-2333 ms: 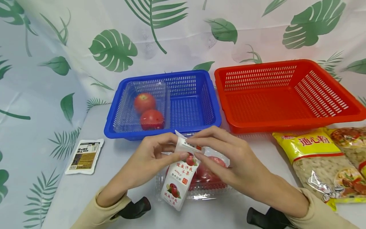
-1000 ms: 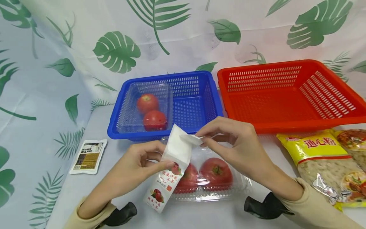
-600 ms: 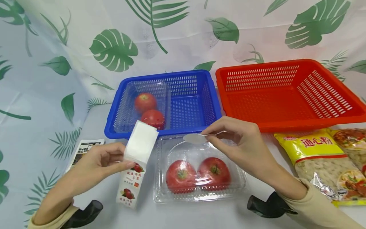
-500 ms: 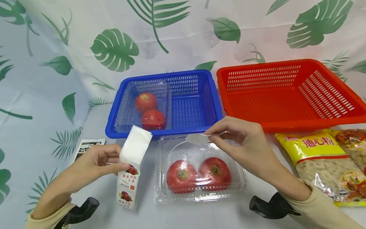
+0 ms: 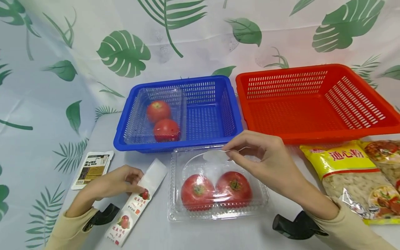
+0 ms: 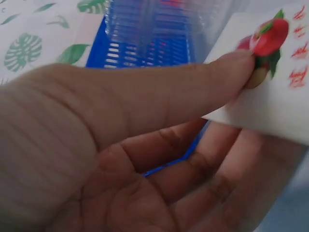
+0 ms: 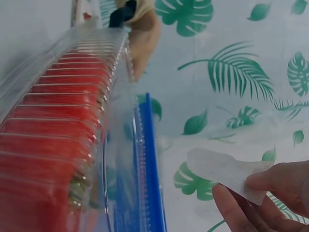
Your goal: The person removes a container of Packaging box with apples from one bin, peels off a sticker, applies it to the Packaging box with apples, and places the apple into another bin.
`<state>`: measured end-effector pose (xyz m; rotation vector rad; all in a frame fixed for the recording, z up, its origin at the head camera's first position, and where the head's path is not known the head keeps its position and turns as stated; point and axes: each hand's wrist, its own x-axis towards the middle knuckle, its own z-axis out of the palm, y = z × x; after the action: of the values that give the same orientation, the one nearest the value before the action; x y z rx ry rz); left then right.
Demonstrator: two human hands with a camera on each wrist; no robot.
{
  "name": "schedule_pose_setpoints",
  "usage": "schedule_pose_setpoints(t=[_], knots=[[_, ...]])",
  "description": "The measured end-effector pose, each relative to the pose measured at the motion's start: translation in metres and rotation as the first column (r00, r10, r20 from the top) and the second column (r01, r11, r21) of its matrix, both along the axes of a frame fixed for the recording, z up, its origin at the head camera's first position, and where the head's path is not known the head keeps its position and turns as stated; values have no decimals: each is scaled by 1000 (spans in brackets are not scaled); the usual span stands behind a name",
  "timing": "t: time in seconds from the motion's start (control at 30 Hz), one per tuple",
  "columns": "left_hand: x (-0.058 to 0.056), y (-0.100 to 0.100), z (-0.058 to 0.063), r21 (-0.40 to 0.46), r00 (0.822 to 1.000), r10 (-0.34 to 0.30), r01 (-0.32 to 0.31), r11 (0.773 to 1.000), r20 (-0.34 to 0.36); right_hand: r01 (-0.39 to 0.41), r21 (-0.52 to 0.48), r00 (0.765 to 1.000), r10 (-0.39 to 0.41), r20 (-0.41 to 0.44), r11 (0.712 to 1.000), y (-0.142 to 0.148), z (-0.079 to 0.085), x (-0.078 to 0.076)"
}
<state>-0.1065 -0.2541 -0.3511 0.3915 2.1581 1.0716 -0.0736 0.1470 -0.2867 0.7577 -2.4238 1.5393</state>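
Note:
My left hand [image 5: 117,182] pinches a paper strip of stickers [image 5: 131,213] printed with red apples and red writing. The strip slants low over the table's left part, its blank white end pointing away from me. In the left wrist view the thumb [image 6: 227,72] presses on the printed side. My right hand [image 5: 265,159] pinches a peeled, whitish sticker [image 5: 215,156] with a rounded end between thumb and fingertips. It hangs above the lid of a closed clear plastic box [image 5: 195,163], which holds two red fruits [image 5: 234,185]. In the right wrist view the sticker [image 7: 217,166] curves slightly.
A blue basket [image 5: 206,128] behind the box contains another clear box with two red fruits [image 5: 166,130]. To its right stands a red basket [image 5: 287,114]. Yellow pasta bags [image 5: 350,177] lie front right, and a small flat packet [image 5: 92,170] lies far left.
The right hand has peeled a sticker off the strip and holds it over the box. The left hand has moved left, then lowered the strip towards the table.

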Motion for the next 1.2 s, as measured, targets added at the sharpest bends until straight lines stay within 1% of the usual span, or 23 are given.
schedule_pose_setpoints(t=[0.13,0.23,0.37,0.43,0.5,0.6,0.73,0.9,0.97,1.03,1.07,1.13,1.2], knots=[[-6,3,-2,-24,999,12,-13,1000,-35,-5,6,1000,5,5,1000,0,-1,0],[-8,5,-5,-24,999,22,-23,999,-32,-10,2,1000,10,13,1000,0,-2,1],[-8,8,-10,-43,998,41,-43,998,-36,-23,-1,999,23,31,1000,-2,-4,1],[-6,9,-12,-64,997,50,-54,996,-52,-28,5,999,28,37,1000,-3,-5,0],[-6,9,-13,-89,996,58,-64,994,-74,-27,11,999,27,39,1000,-3,-6,0],[-6,12,-12,-161,986,62,-87,983,-154,-21,19,999,20,37,1000,-3,-6,0],[-8,17,-9,-261,962,69,-140,955,-264,-23,22,999,22,39,1000,-3,-6,0],[-6,24,-7,-297,942,102,-202,933,-320,-19,36,999,18,42,999,-3,-6,0],[-4,26,-6,-304,927,116,-232,924,-356,-16,41,999,14,44,999,-3,-6,0],[1,27,-5,-309,905,112,-254,916,-411,-18,39,998,16,53,999,-3,-6,0],[4,28,-4,-311,890,113,-270,911,-441,-20,39,998,18,58,999,-3,-6,1],[11,30,-2,-319,855,99,-294,901,-508,-27,38,997,24,67,999,-3,-6,1],[18,33,3,-301,827,90,-301,905,-555,-31,36,997,28,66,999,-3,-6,1]])
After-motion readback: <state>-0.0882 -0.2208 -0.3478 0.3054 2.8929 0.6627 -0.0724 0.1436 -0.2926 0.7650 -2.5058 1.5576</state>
